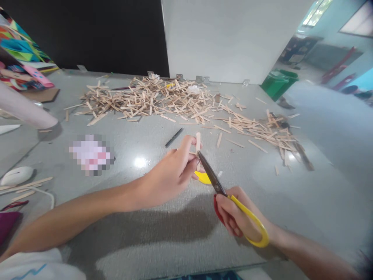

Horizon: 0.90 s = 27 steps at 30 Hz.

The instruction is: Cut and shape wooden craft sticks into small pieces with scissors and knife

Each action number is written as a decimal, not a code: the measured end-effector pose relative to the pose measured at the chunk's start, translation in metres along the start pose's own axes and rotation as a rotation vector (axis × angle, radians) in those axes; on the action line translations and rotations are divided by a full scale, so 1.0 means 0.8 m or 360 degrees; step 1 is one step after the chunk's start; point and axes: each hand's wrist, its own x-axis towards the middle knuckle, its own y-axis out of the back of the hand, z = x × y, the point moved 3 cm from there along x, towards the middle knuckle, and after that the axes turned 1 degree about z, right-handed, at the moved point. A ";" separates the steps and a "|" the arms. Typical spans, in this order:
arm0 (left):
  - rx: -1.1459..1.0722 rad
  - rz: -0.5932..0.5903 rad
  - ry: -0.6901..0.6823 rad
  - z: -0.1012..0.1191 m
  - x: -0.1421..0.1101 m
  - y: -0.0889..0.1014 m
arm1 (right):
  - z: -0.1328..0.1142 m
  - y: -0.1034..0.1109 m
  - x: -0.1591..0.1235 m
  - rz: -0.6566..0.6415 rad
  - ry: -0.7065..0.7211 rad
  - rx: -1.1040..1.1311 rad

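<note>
Between the thumb and fingers of my left hand (177, 171) a pale wooden craft stick (198, 140) stands nearly upright. My right hand (239, 217) grips scissors (214, 177) with dark blades and yellow and red handles. The blade tips meet the stick close to my left fingers; whether they have cut into it cannot be made out. Under my left fingertips lies a yellow curved piece (203, 177) with a toothed edge, partly hidden by the hand and blades. A black pen (174, 137) rests on the table just beyond my left hand.
A heap of wooden sticks (151, 97) spreads along the back and trails right. Behind it rise black (110, 35) and white panels (221, 39). At left are a white mouse (17, 175), a pale tube (29, 105) and a blurred-out item (91, 153). A green bin (275, 86) stands beyond.
</note>
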 end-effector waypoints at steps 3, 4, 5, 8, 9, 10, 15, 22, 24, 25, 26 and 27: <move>0.0076 -0.0011 0.0003 0.000 0.002 0.001 | -0.005 -0.001 -0.001 -0.0045 -0.0019 0.0040; 0.0089 -0.0017 0.0005 0.000 0.002 0.002 | -0.007 -0.001 -0.002 -0.0063 -0.0022 0.0047; 0.0095 -0.0023 0.0008 0.001 0.002 0.003 | -0.009 0.000 -0.002 -0.0081 -0.0020 0.0056; 0.0065 -0.0050 0.0035 0.003 0.002 0.007 | -0.012 0.003 -0.002 -0.0108 0.0014 0.0070; 0.0044 -0.0053 0.0046 0.004 0.002 0.009 | -0.013 0.004 -0.001 -0.0118 0.0029 0.0069; 0.0022 -0.0057 0.0056 0.004 0.001 0.010 | -0.013 0.005 -0.001 -0.0127 0.0037 0.0070; -0.0039 -0.0081 0.0051 0.003 0.001 0.014 | -0.010 0.009 0.004 -0.0132 0.0099 0.0100; 0.0160 -0.0111 0.0077 0.011 0.004 0.026 | -0.008 0.012 0.009 -0.0128 0.0141 0.0077; 0.0234 -0.0148 0.0103 0.014 0.004 0.031 | -0.008 0.013 0.010 -0.0111 0.0155 0.0046; 0.0268 -0.0162 0.0100 0.015 0.004 0.033 | -0.007 0.014 0.010 -0.0112 0.0154 0.0035; 0.0295 -0.0177 0.0091 0.015 0.004 0.035 | -0.007 0.014 0.011 -0.0122 0.0150 0.0036; 0.0316 -0.0184 0.0075 0.015 0.004 0.036 | -0.006 0.015 0.011 -0.0142 0.0142 0.0046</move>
